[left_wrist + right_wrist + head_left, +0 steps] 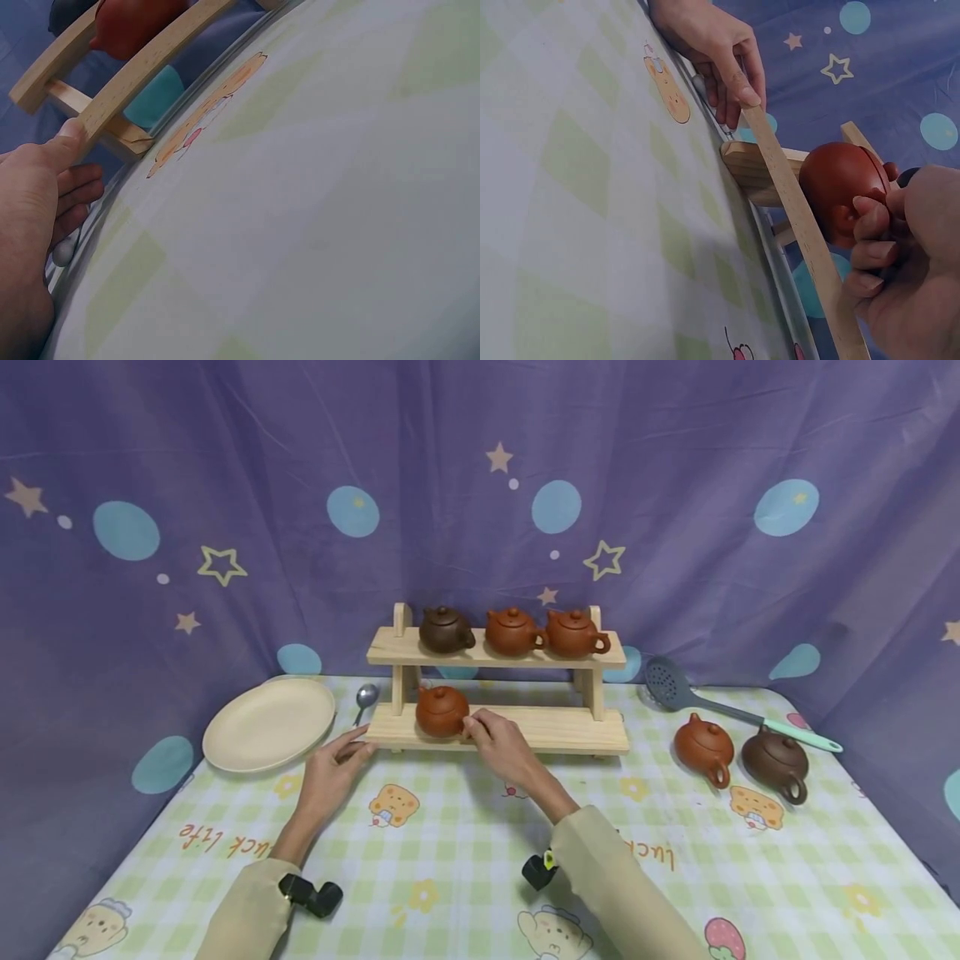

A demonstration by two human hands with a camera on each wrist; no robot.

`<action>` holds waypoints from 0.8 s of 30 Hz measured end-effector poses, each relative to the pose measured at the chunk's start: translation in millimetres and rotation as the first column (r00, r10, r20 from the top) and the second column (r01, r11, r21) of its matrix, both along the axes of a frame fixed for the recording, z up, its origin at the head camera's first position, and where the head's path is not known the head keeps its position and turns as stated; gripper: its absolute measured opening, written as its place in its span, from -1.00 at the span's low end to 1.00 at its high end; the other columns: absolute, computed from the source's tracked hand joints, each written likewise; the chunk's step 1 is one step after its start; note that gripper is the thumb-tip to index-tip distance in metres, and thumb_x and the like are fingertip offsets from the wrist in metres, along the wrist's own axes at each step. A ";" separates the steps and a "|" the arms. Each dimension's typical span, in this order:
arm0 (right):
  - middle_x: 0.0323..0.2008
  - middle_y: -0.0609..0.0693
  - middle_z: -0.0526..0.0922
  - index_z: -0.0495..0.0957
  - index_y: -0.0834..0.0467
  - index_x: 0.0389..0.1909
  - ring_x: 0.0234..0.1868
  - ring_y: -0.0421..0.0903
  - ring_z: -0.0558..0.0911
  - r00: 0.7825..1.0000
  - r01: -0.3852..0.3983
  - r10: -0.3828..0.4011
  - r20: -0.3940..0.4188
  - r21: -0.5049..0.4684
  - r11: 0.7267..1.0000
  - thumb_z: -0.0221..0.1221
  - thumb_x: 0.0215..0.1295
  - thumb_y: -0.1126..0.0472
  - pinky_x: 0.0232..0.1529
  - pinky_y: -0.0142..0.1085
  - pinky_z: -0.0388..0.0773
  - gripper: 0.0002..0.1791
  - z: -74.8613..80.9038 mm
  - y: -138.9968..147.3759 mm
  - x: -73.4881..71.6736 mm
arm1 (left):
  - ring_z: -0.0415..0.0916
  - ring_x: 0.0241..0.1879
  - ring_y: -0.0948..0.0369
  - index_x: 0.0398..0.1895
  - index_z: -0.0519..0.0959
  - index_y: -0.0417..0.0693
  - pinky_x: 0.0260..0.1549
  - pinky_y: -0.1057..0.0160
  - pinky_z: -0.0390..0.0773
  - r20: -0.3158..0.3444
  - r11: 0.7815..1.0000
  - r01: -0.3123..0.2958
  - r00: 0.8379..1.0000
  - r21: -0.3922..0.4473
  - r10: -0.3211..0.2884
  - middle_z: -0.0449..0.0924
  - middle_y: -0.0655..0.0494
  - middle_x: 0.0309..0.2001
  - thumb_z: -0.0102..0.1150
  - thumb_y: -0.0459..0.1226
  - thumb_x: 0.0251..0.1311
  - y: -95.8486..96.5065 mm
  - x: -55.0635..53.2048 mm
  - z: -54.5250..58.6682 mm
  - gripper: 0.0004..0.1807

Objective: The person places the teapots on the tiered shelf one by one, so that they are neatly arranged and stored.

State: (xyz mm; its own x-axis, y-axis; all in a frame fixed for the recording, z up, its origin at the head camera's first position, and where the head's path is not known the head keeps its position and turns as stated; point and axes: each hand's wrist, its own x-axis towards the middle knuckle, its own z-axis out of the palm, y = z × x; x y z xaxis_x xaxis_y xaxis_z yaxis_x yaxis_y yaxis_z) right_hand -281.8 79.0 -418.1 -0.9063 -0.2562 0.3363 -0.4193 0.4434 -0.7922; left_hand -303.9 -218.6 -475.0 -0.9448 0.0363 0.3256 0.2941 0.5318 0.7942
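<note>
Toward ten o'clock on the desk [457,877], the left hand [328,778] holds the near corner of a wooden rack [562,727]. At two o'clock stand a red pot [703,747] and a dark pot [774,760]. Near twelve, the right hand [504,747] has its fingers pinching the handle of a rust-coloured teapot [441,712] on the lower shelf's left end. Farther, at twelve, three small teapots [512,633] line the upper shelf [390,647].
</note>
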 end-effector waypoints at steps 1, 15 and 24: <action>-0.21 0.05 0.71 0.63 0.25 -0.16 -0.27 -0.08 0.58 1.000 -0.003 0.003 0.004 -0.001 1.000 -0.05 0.70 0.17 -0.19 -0.17 0.55 -0.66 0.3 0.5 -0.2 | 0.67 0.03 -0.10 0.39 0.53 -0.12 0.15 -0.13 0.51 0.002 1.000 -0.002 1.000 0.001 0.002 0.75 -0.17 -0.02 0.25 0.01 0.45 0.1 -0.1 0.0 -0.42; -0.58 -0.05 0.41 0.61 0.22 0.09 -0.60 -0.16 0.31 0.996 0.020 -0.021 0.082 0.004 1.000 0.00 0.67 0.12 -0.51 -0.27 0.30 -0.69 8.7 17.3 11.6 | 0.67 0.03 -0.09 0.39 0.53 -0.11 0.16 -0.11 0.50 0.016 1.000 -0.016 1.000 0.002 0.016 0.75 -0.17 -0.03 0.25 0.01 0.45 1.5 -0.2 0.3 -0.42; -0.58 -0.05 0.40 0.60 0.25 0.08 -0.57 -0.13 0.32 0.994 0.080 -0.079 0.082 -0.013 0.997 0.03 0.67 0.11 -0.50 -0.27 0.31 -0.69 3.8 61.6 28.3 | 0.67 0.02 -0.10 0.39 0.53 -0.13 0.15 -0.14 0.51 0.001 1.000 -0.006 1.000 0.003 0.006 0.75 -0.18 -0.04 0.26 -0.03 0.45 1.3 -0.7 -0.7 -0.43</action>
State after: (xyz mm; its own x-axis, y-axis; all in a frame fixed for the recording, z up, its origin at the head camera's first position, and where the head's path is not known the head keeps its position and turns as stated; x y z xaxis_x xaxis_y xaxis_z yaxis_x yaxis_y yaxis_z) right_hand -253.5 140.6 -414.4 -0.9480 -0.1774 0.2642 -0.3172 0.4598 -0.8294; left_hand -304.6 -217.3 -475.8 -0.9455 0.0293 0.3244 0.2897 0.5312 0.7962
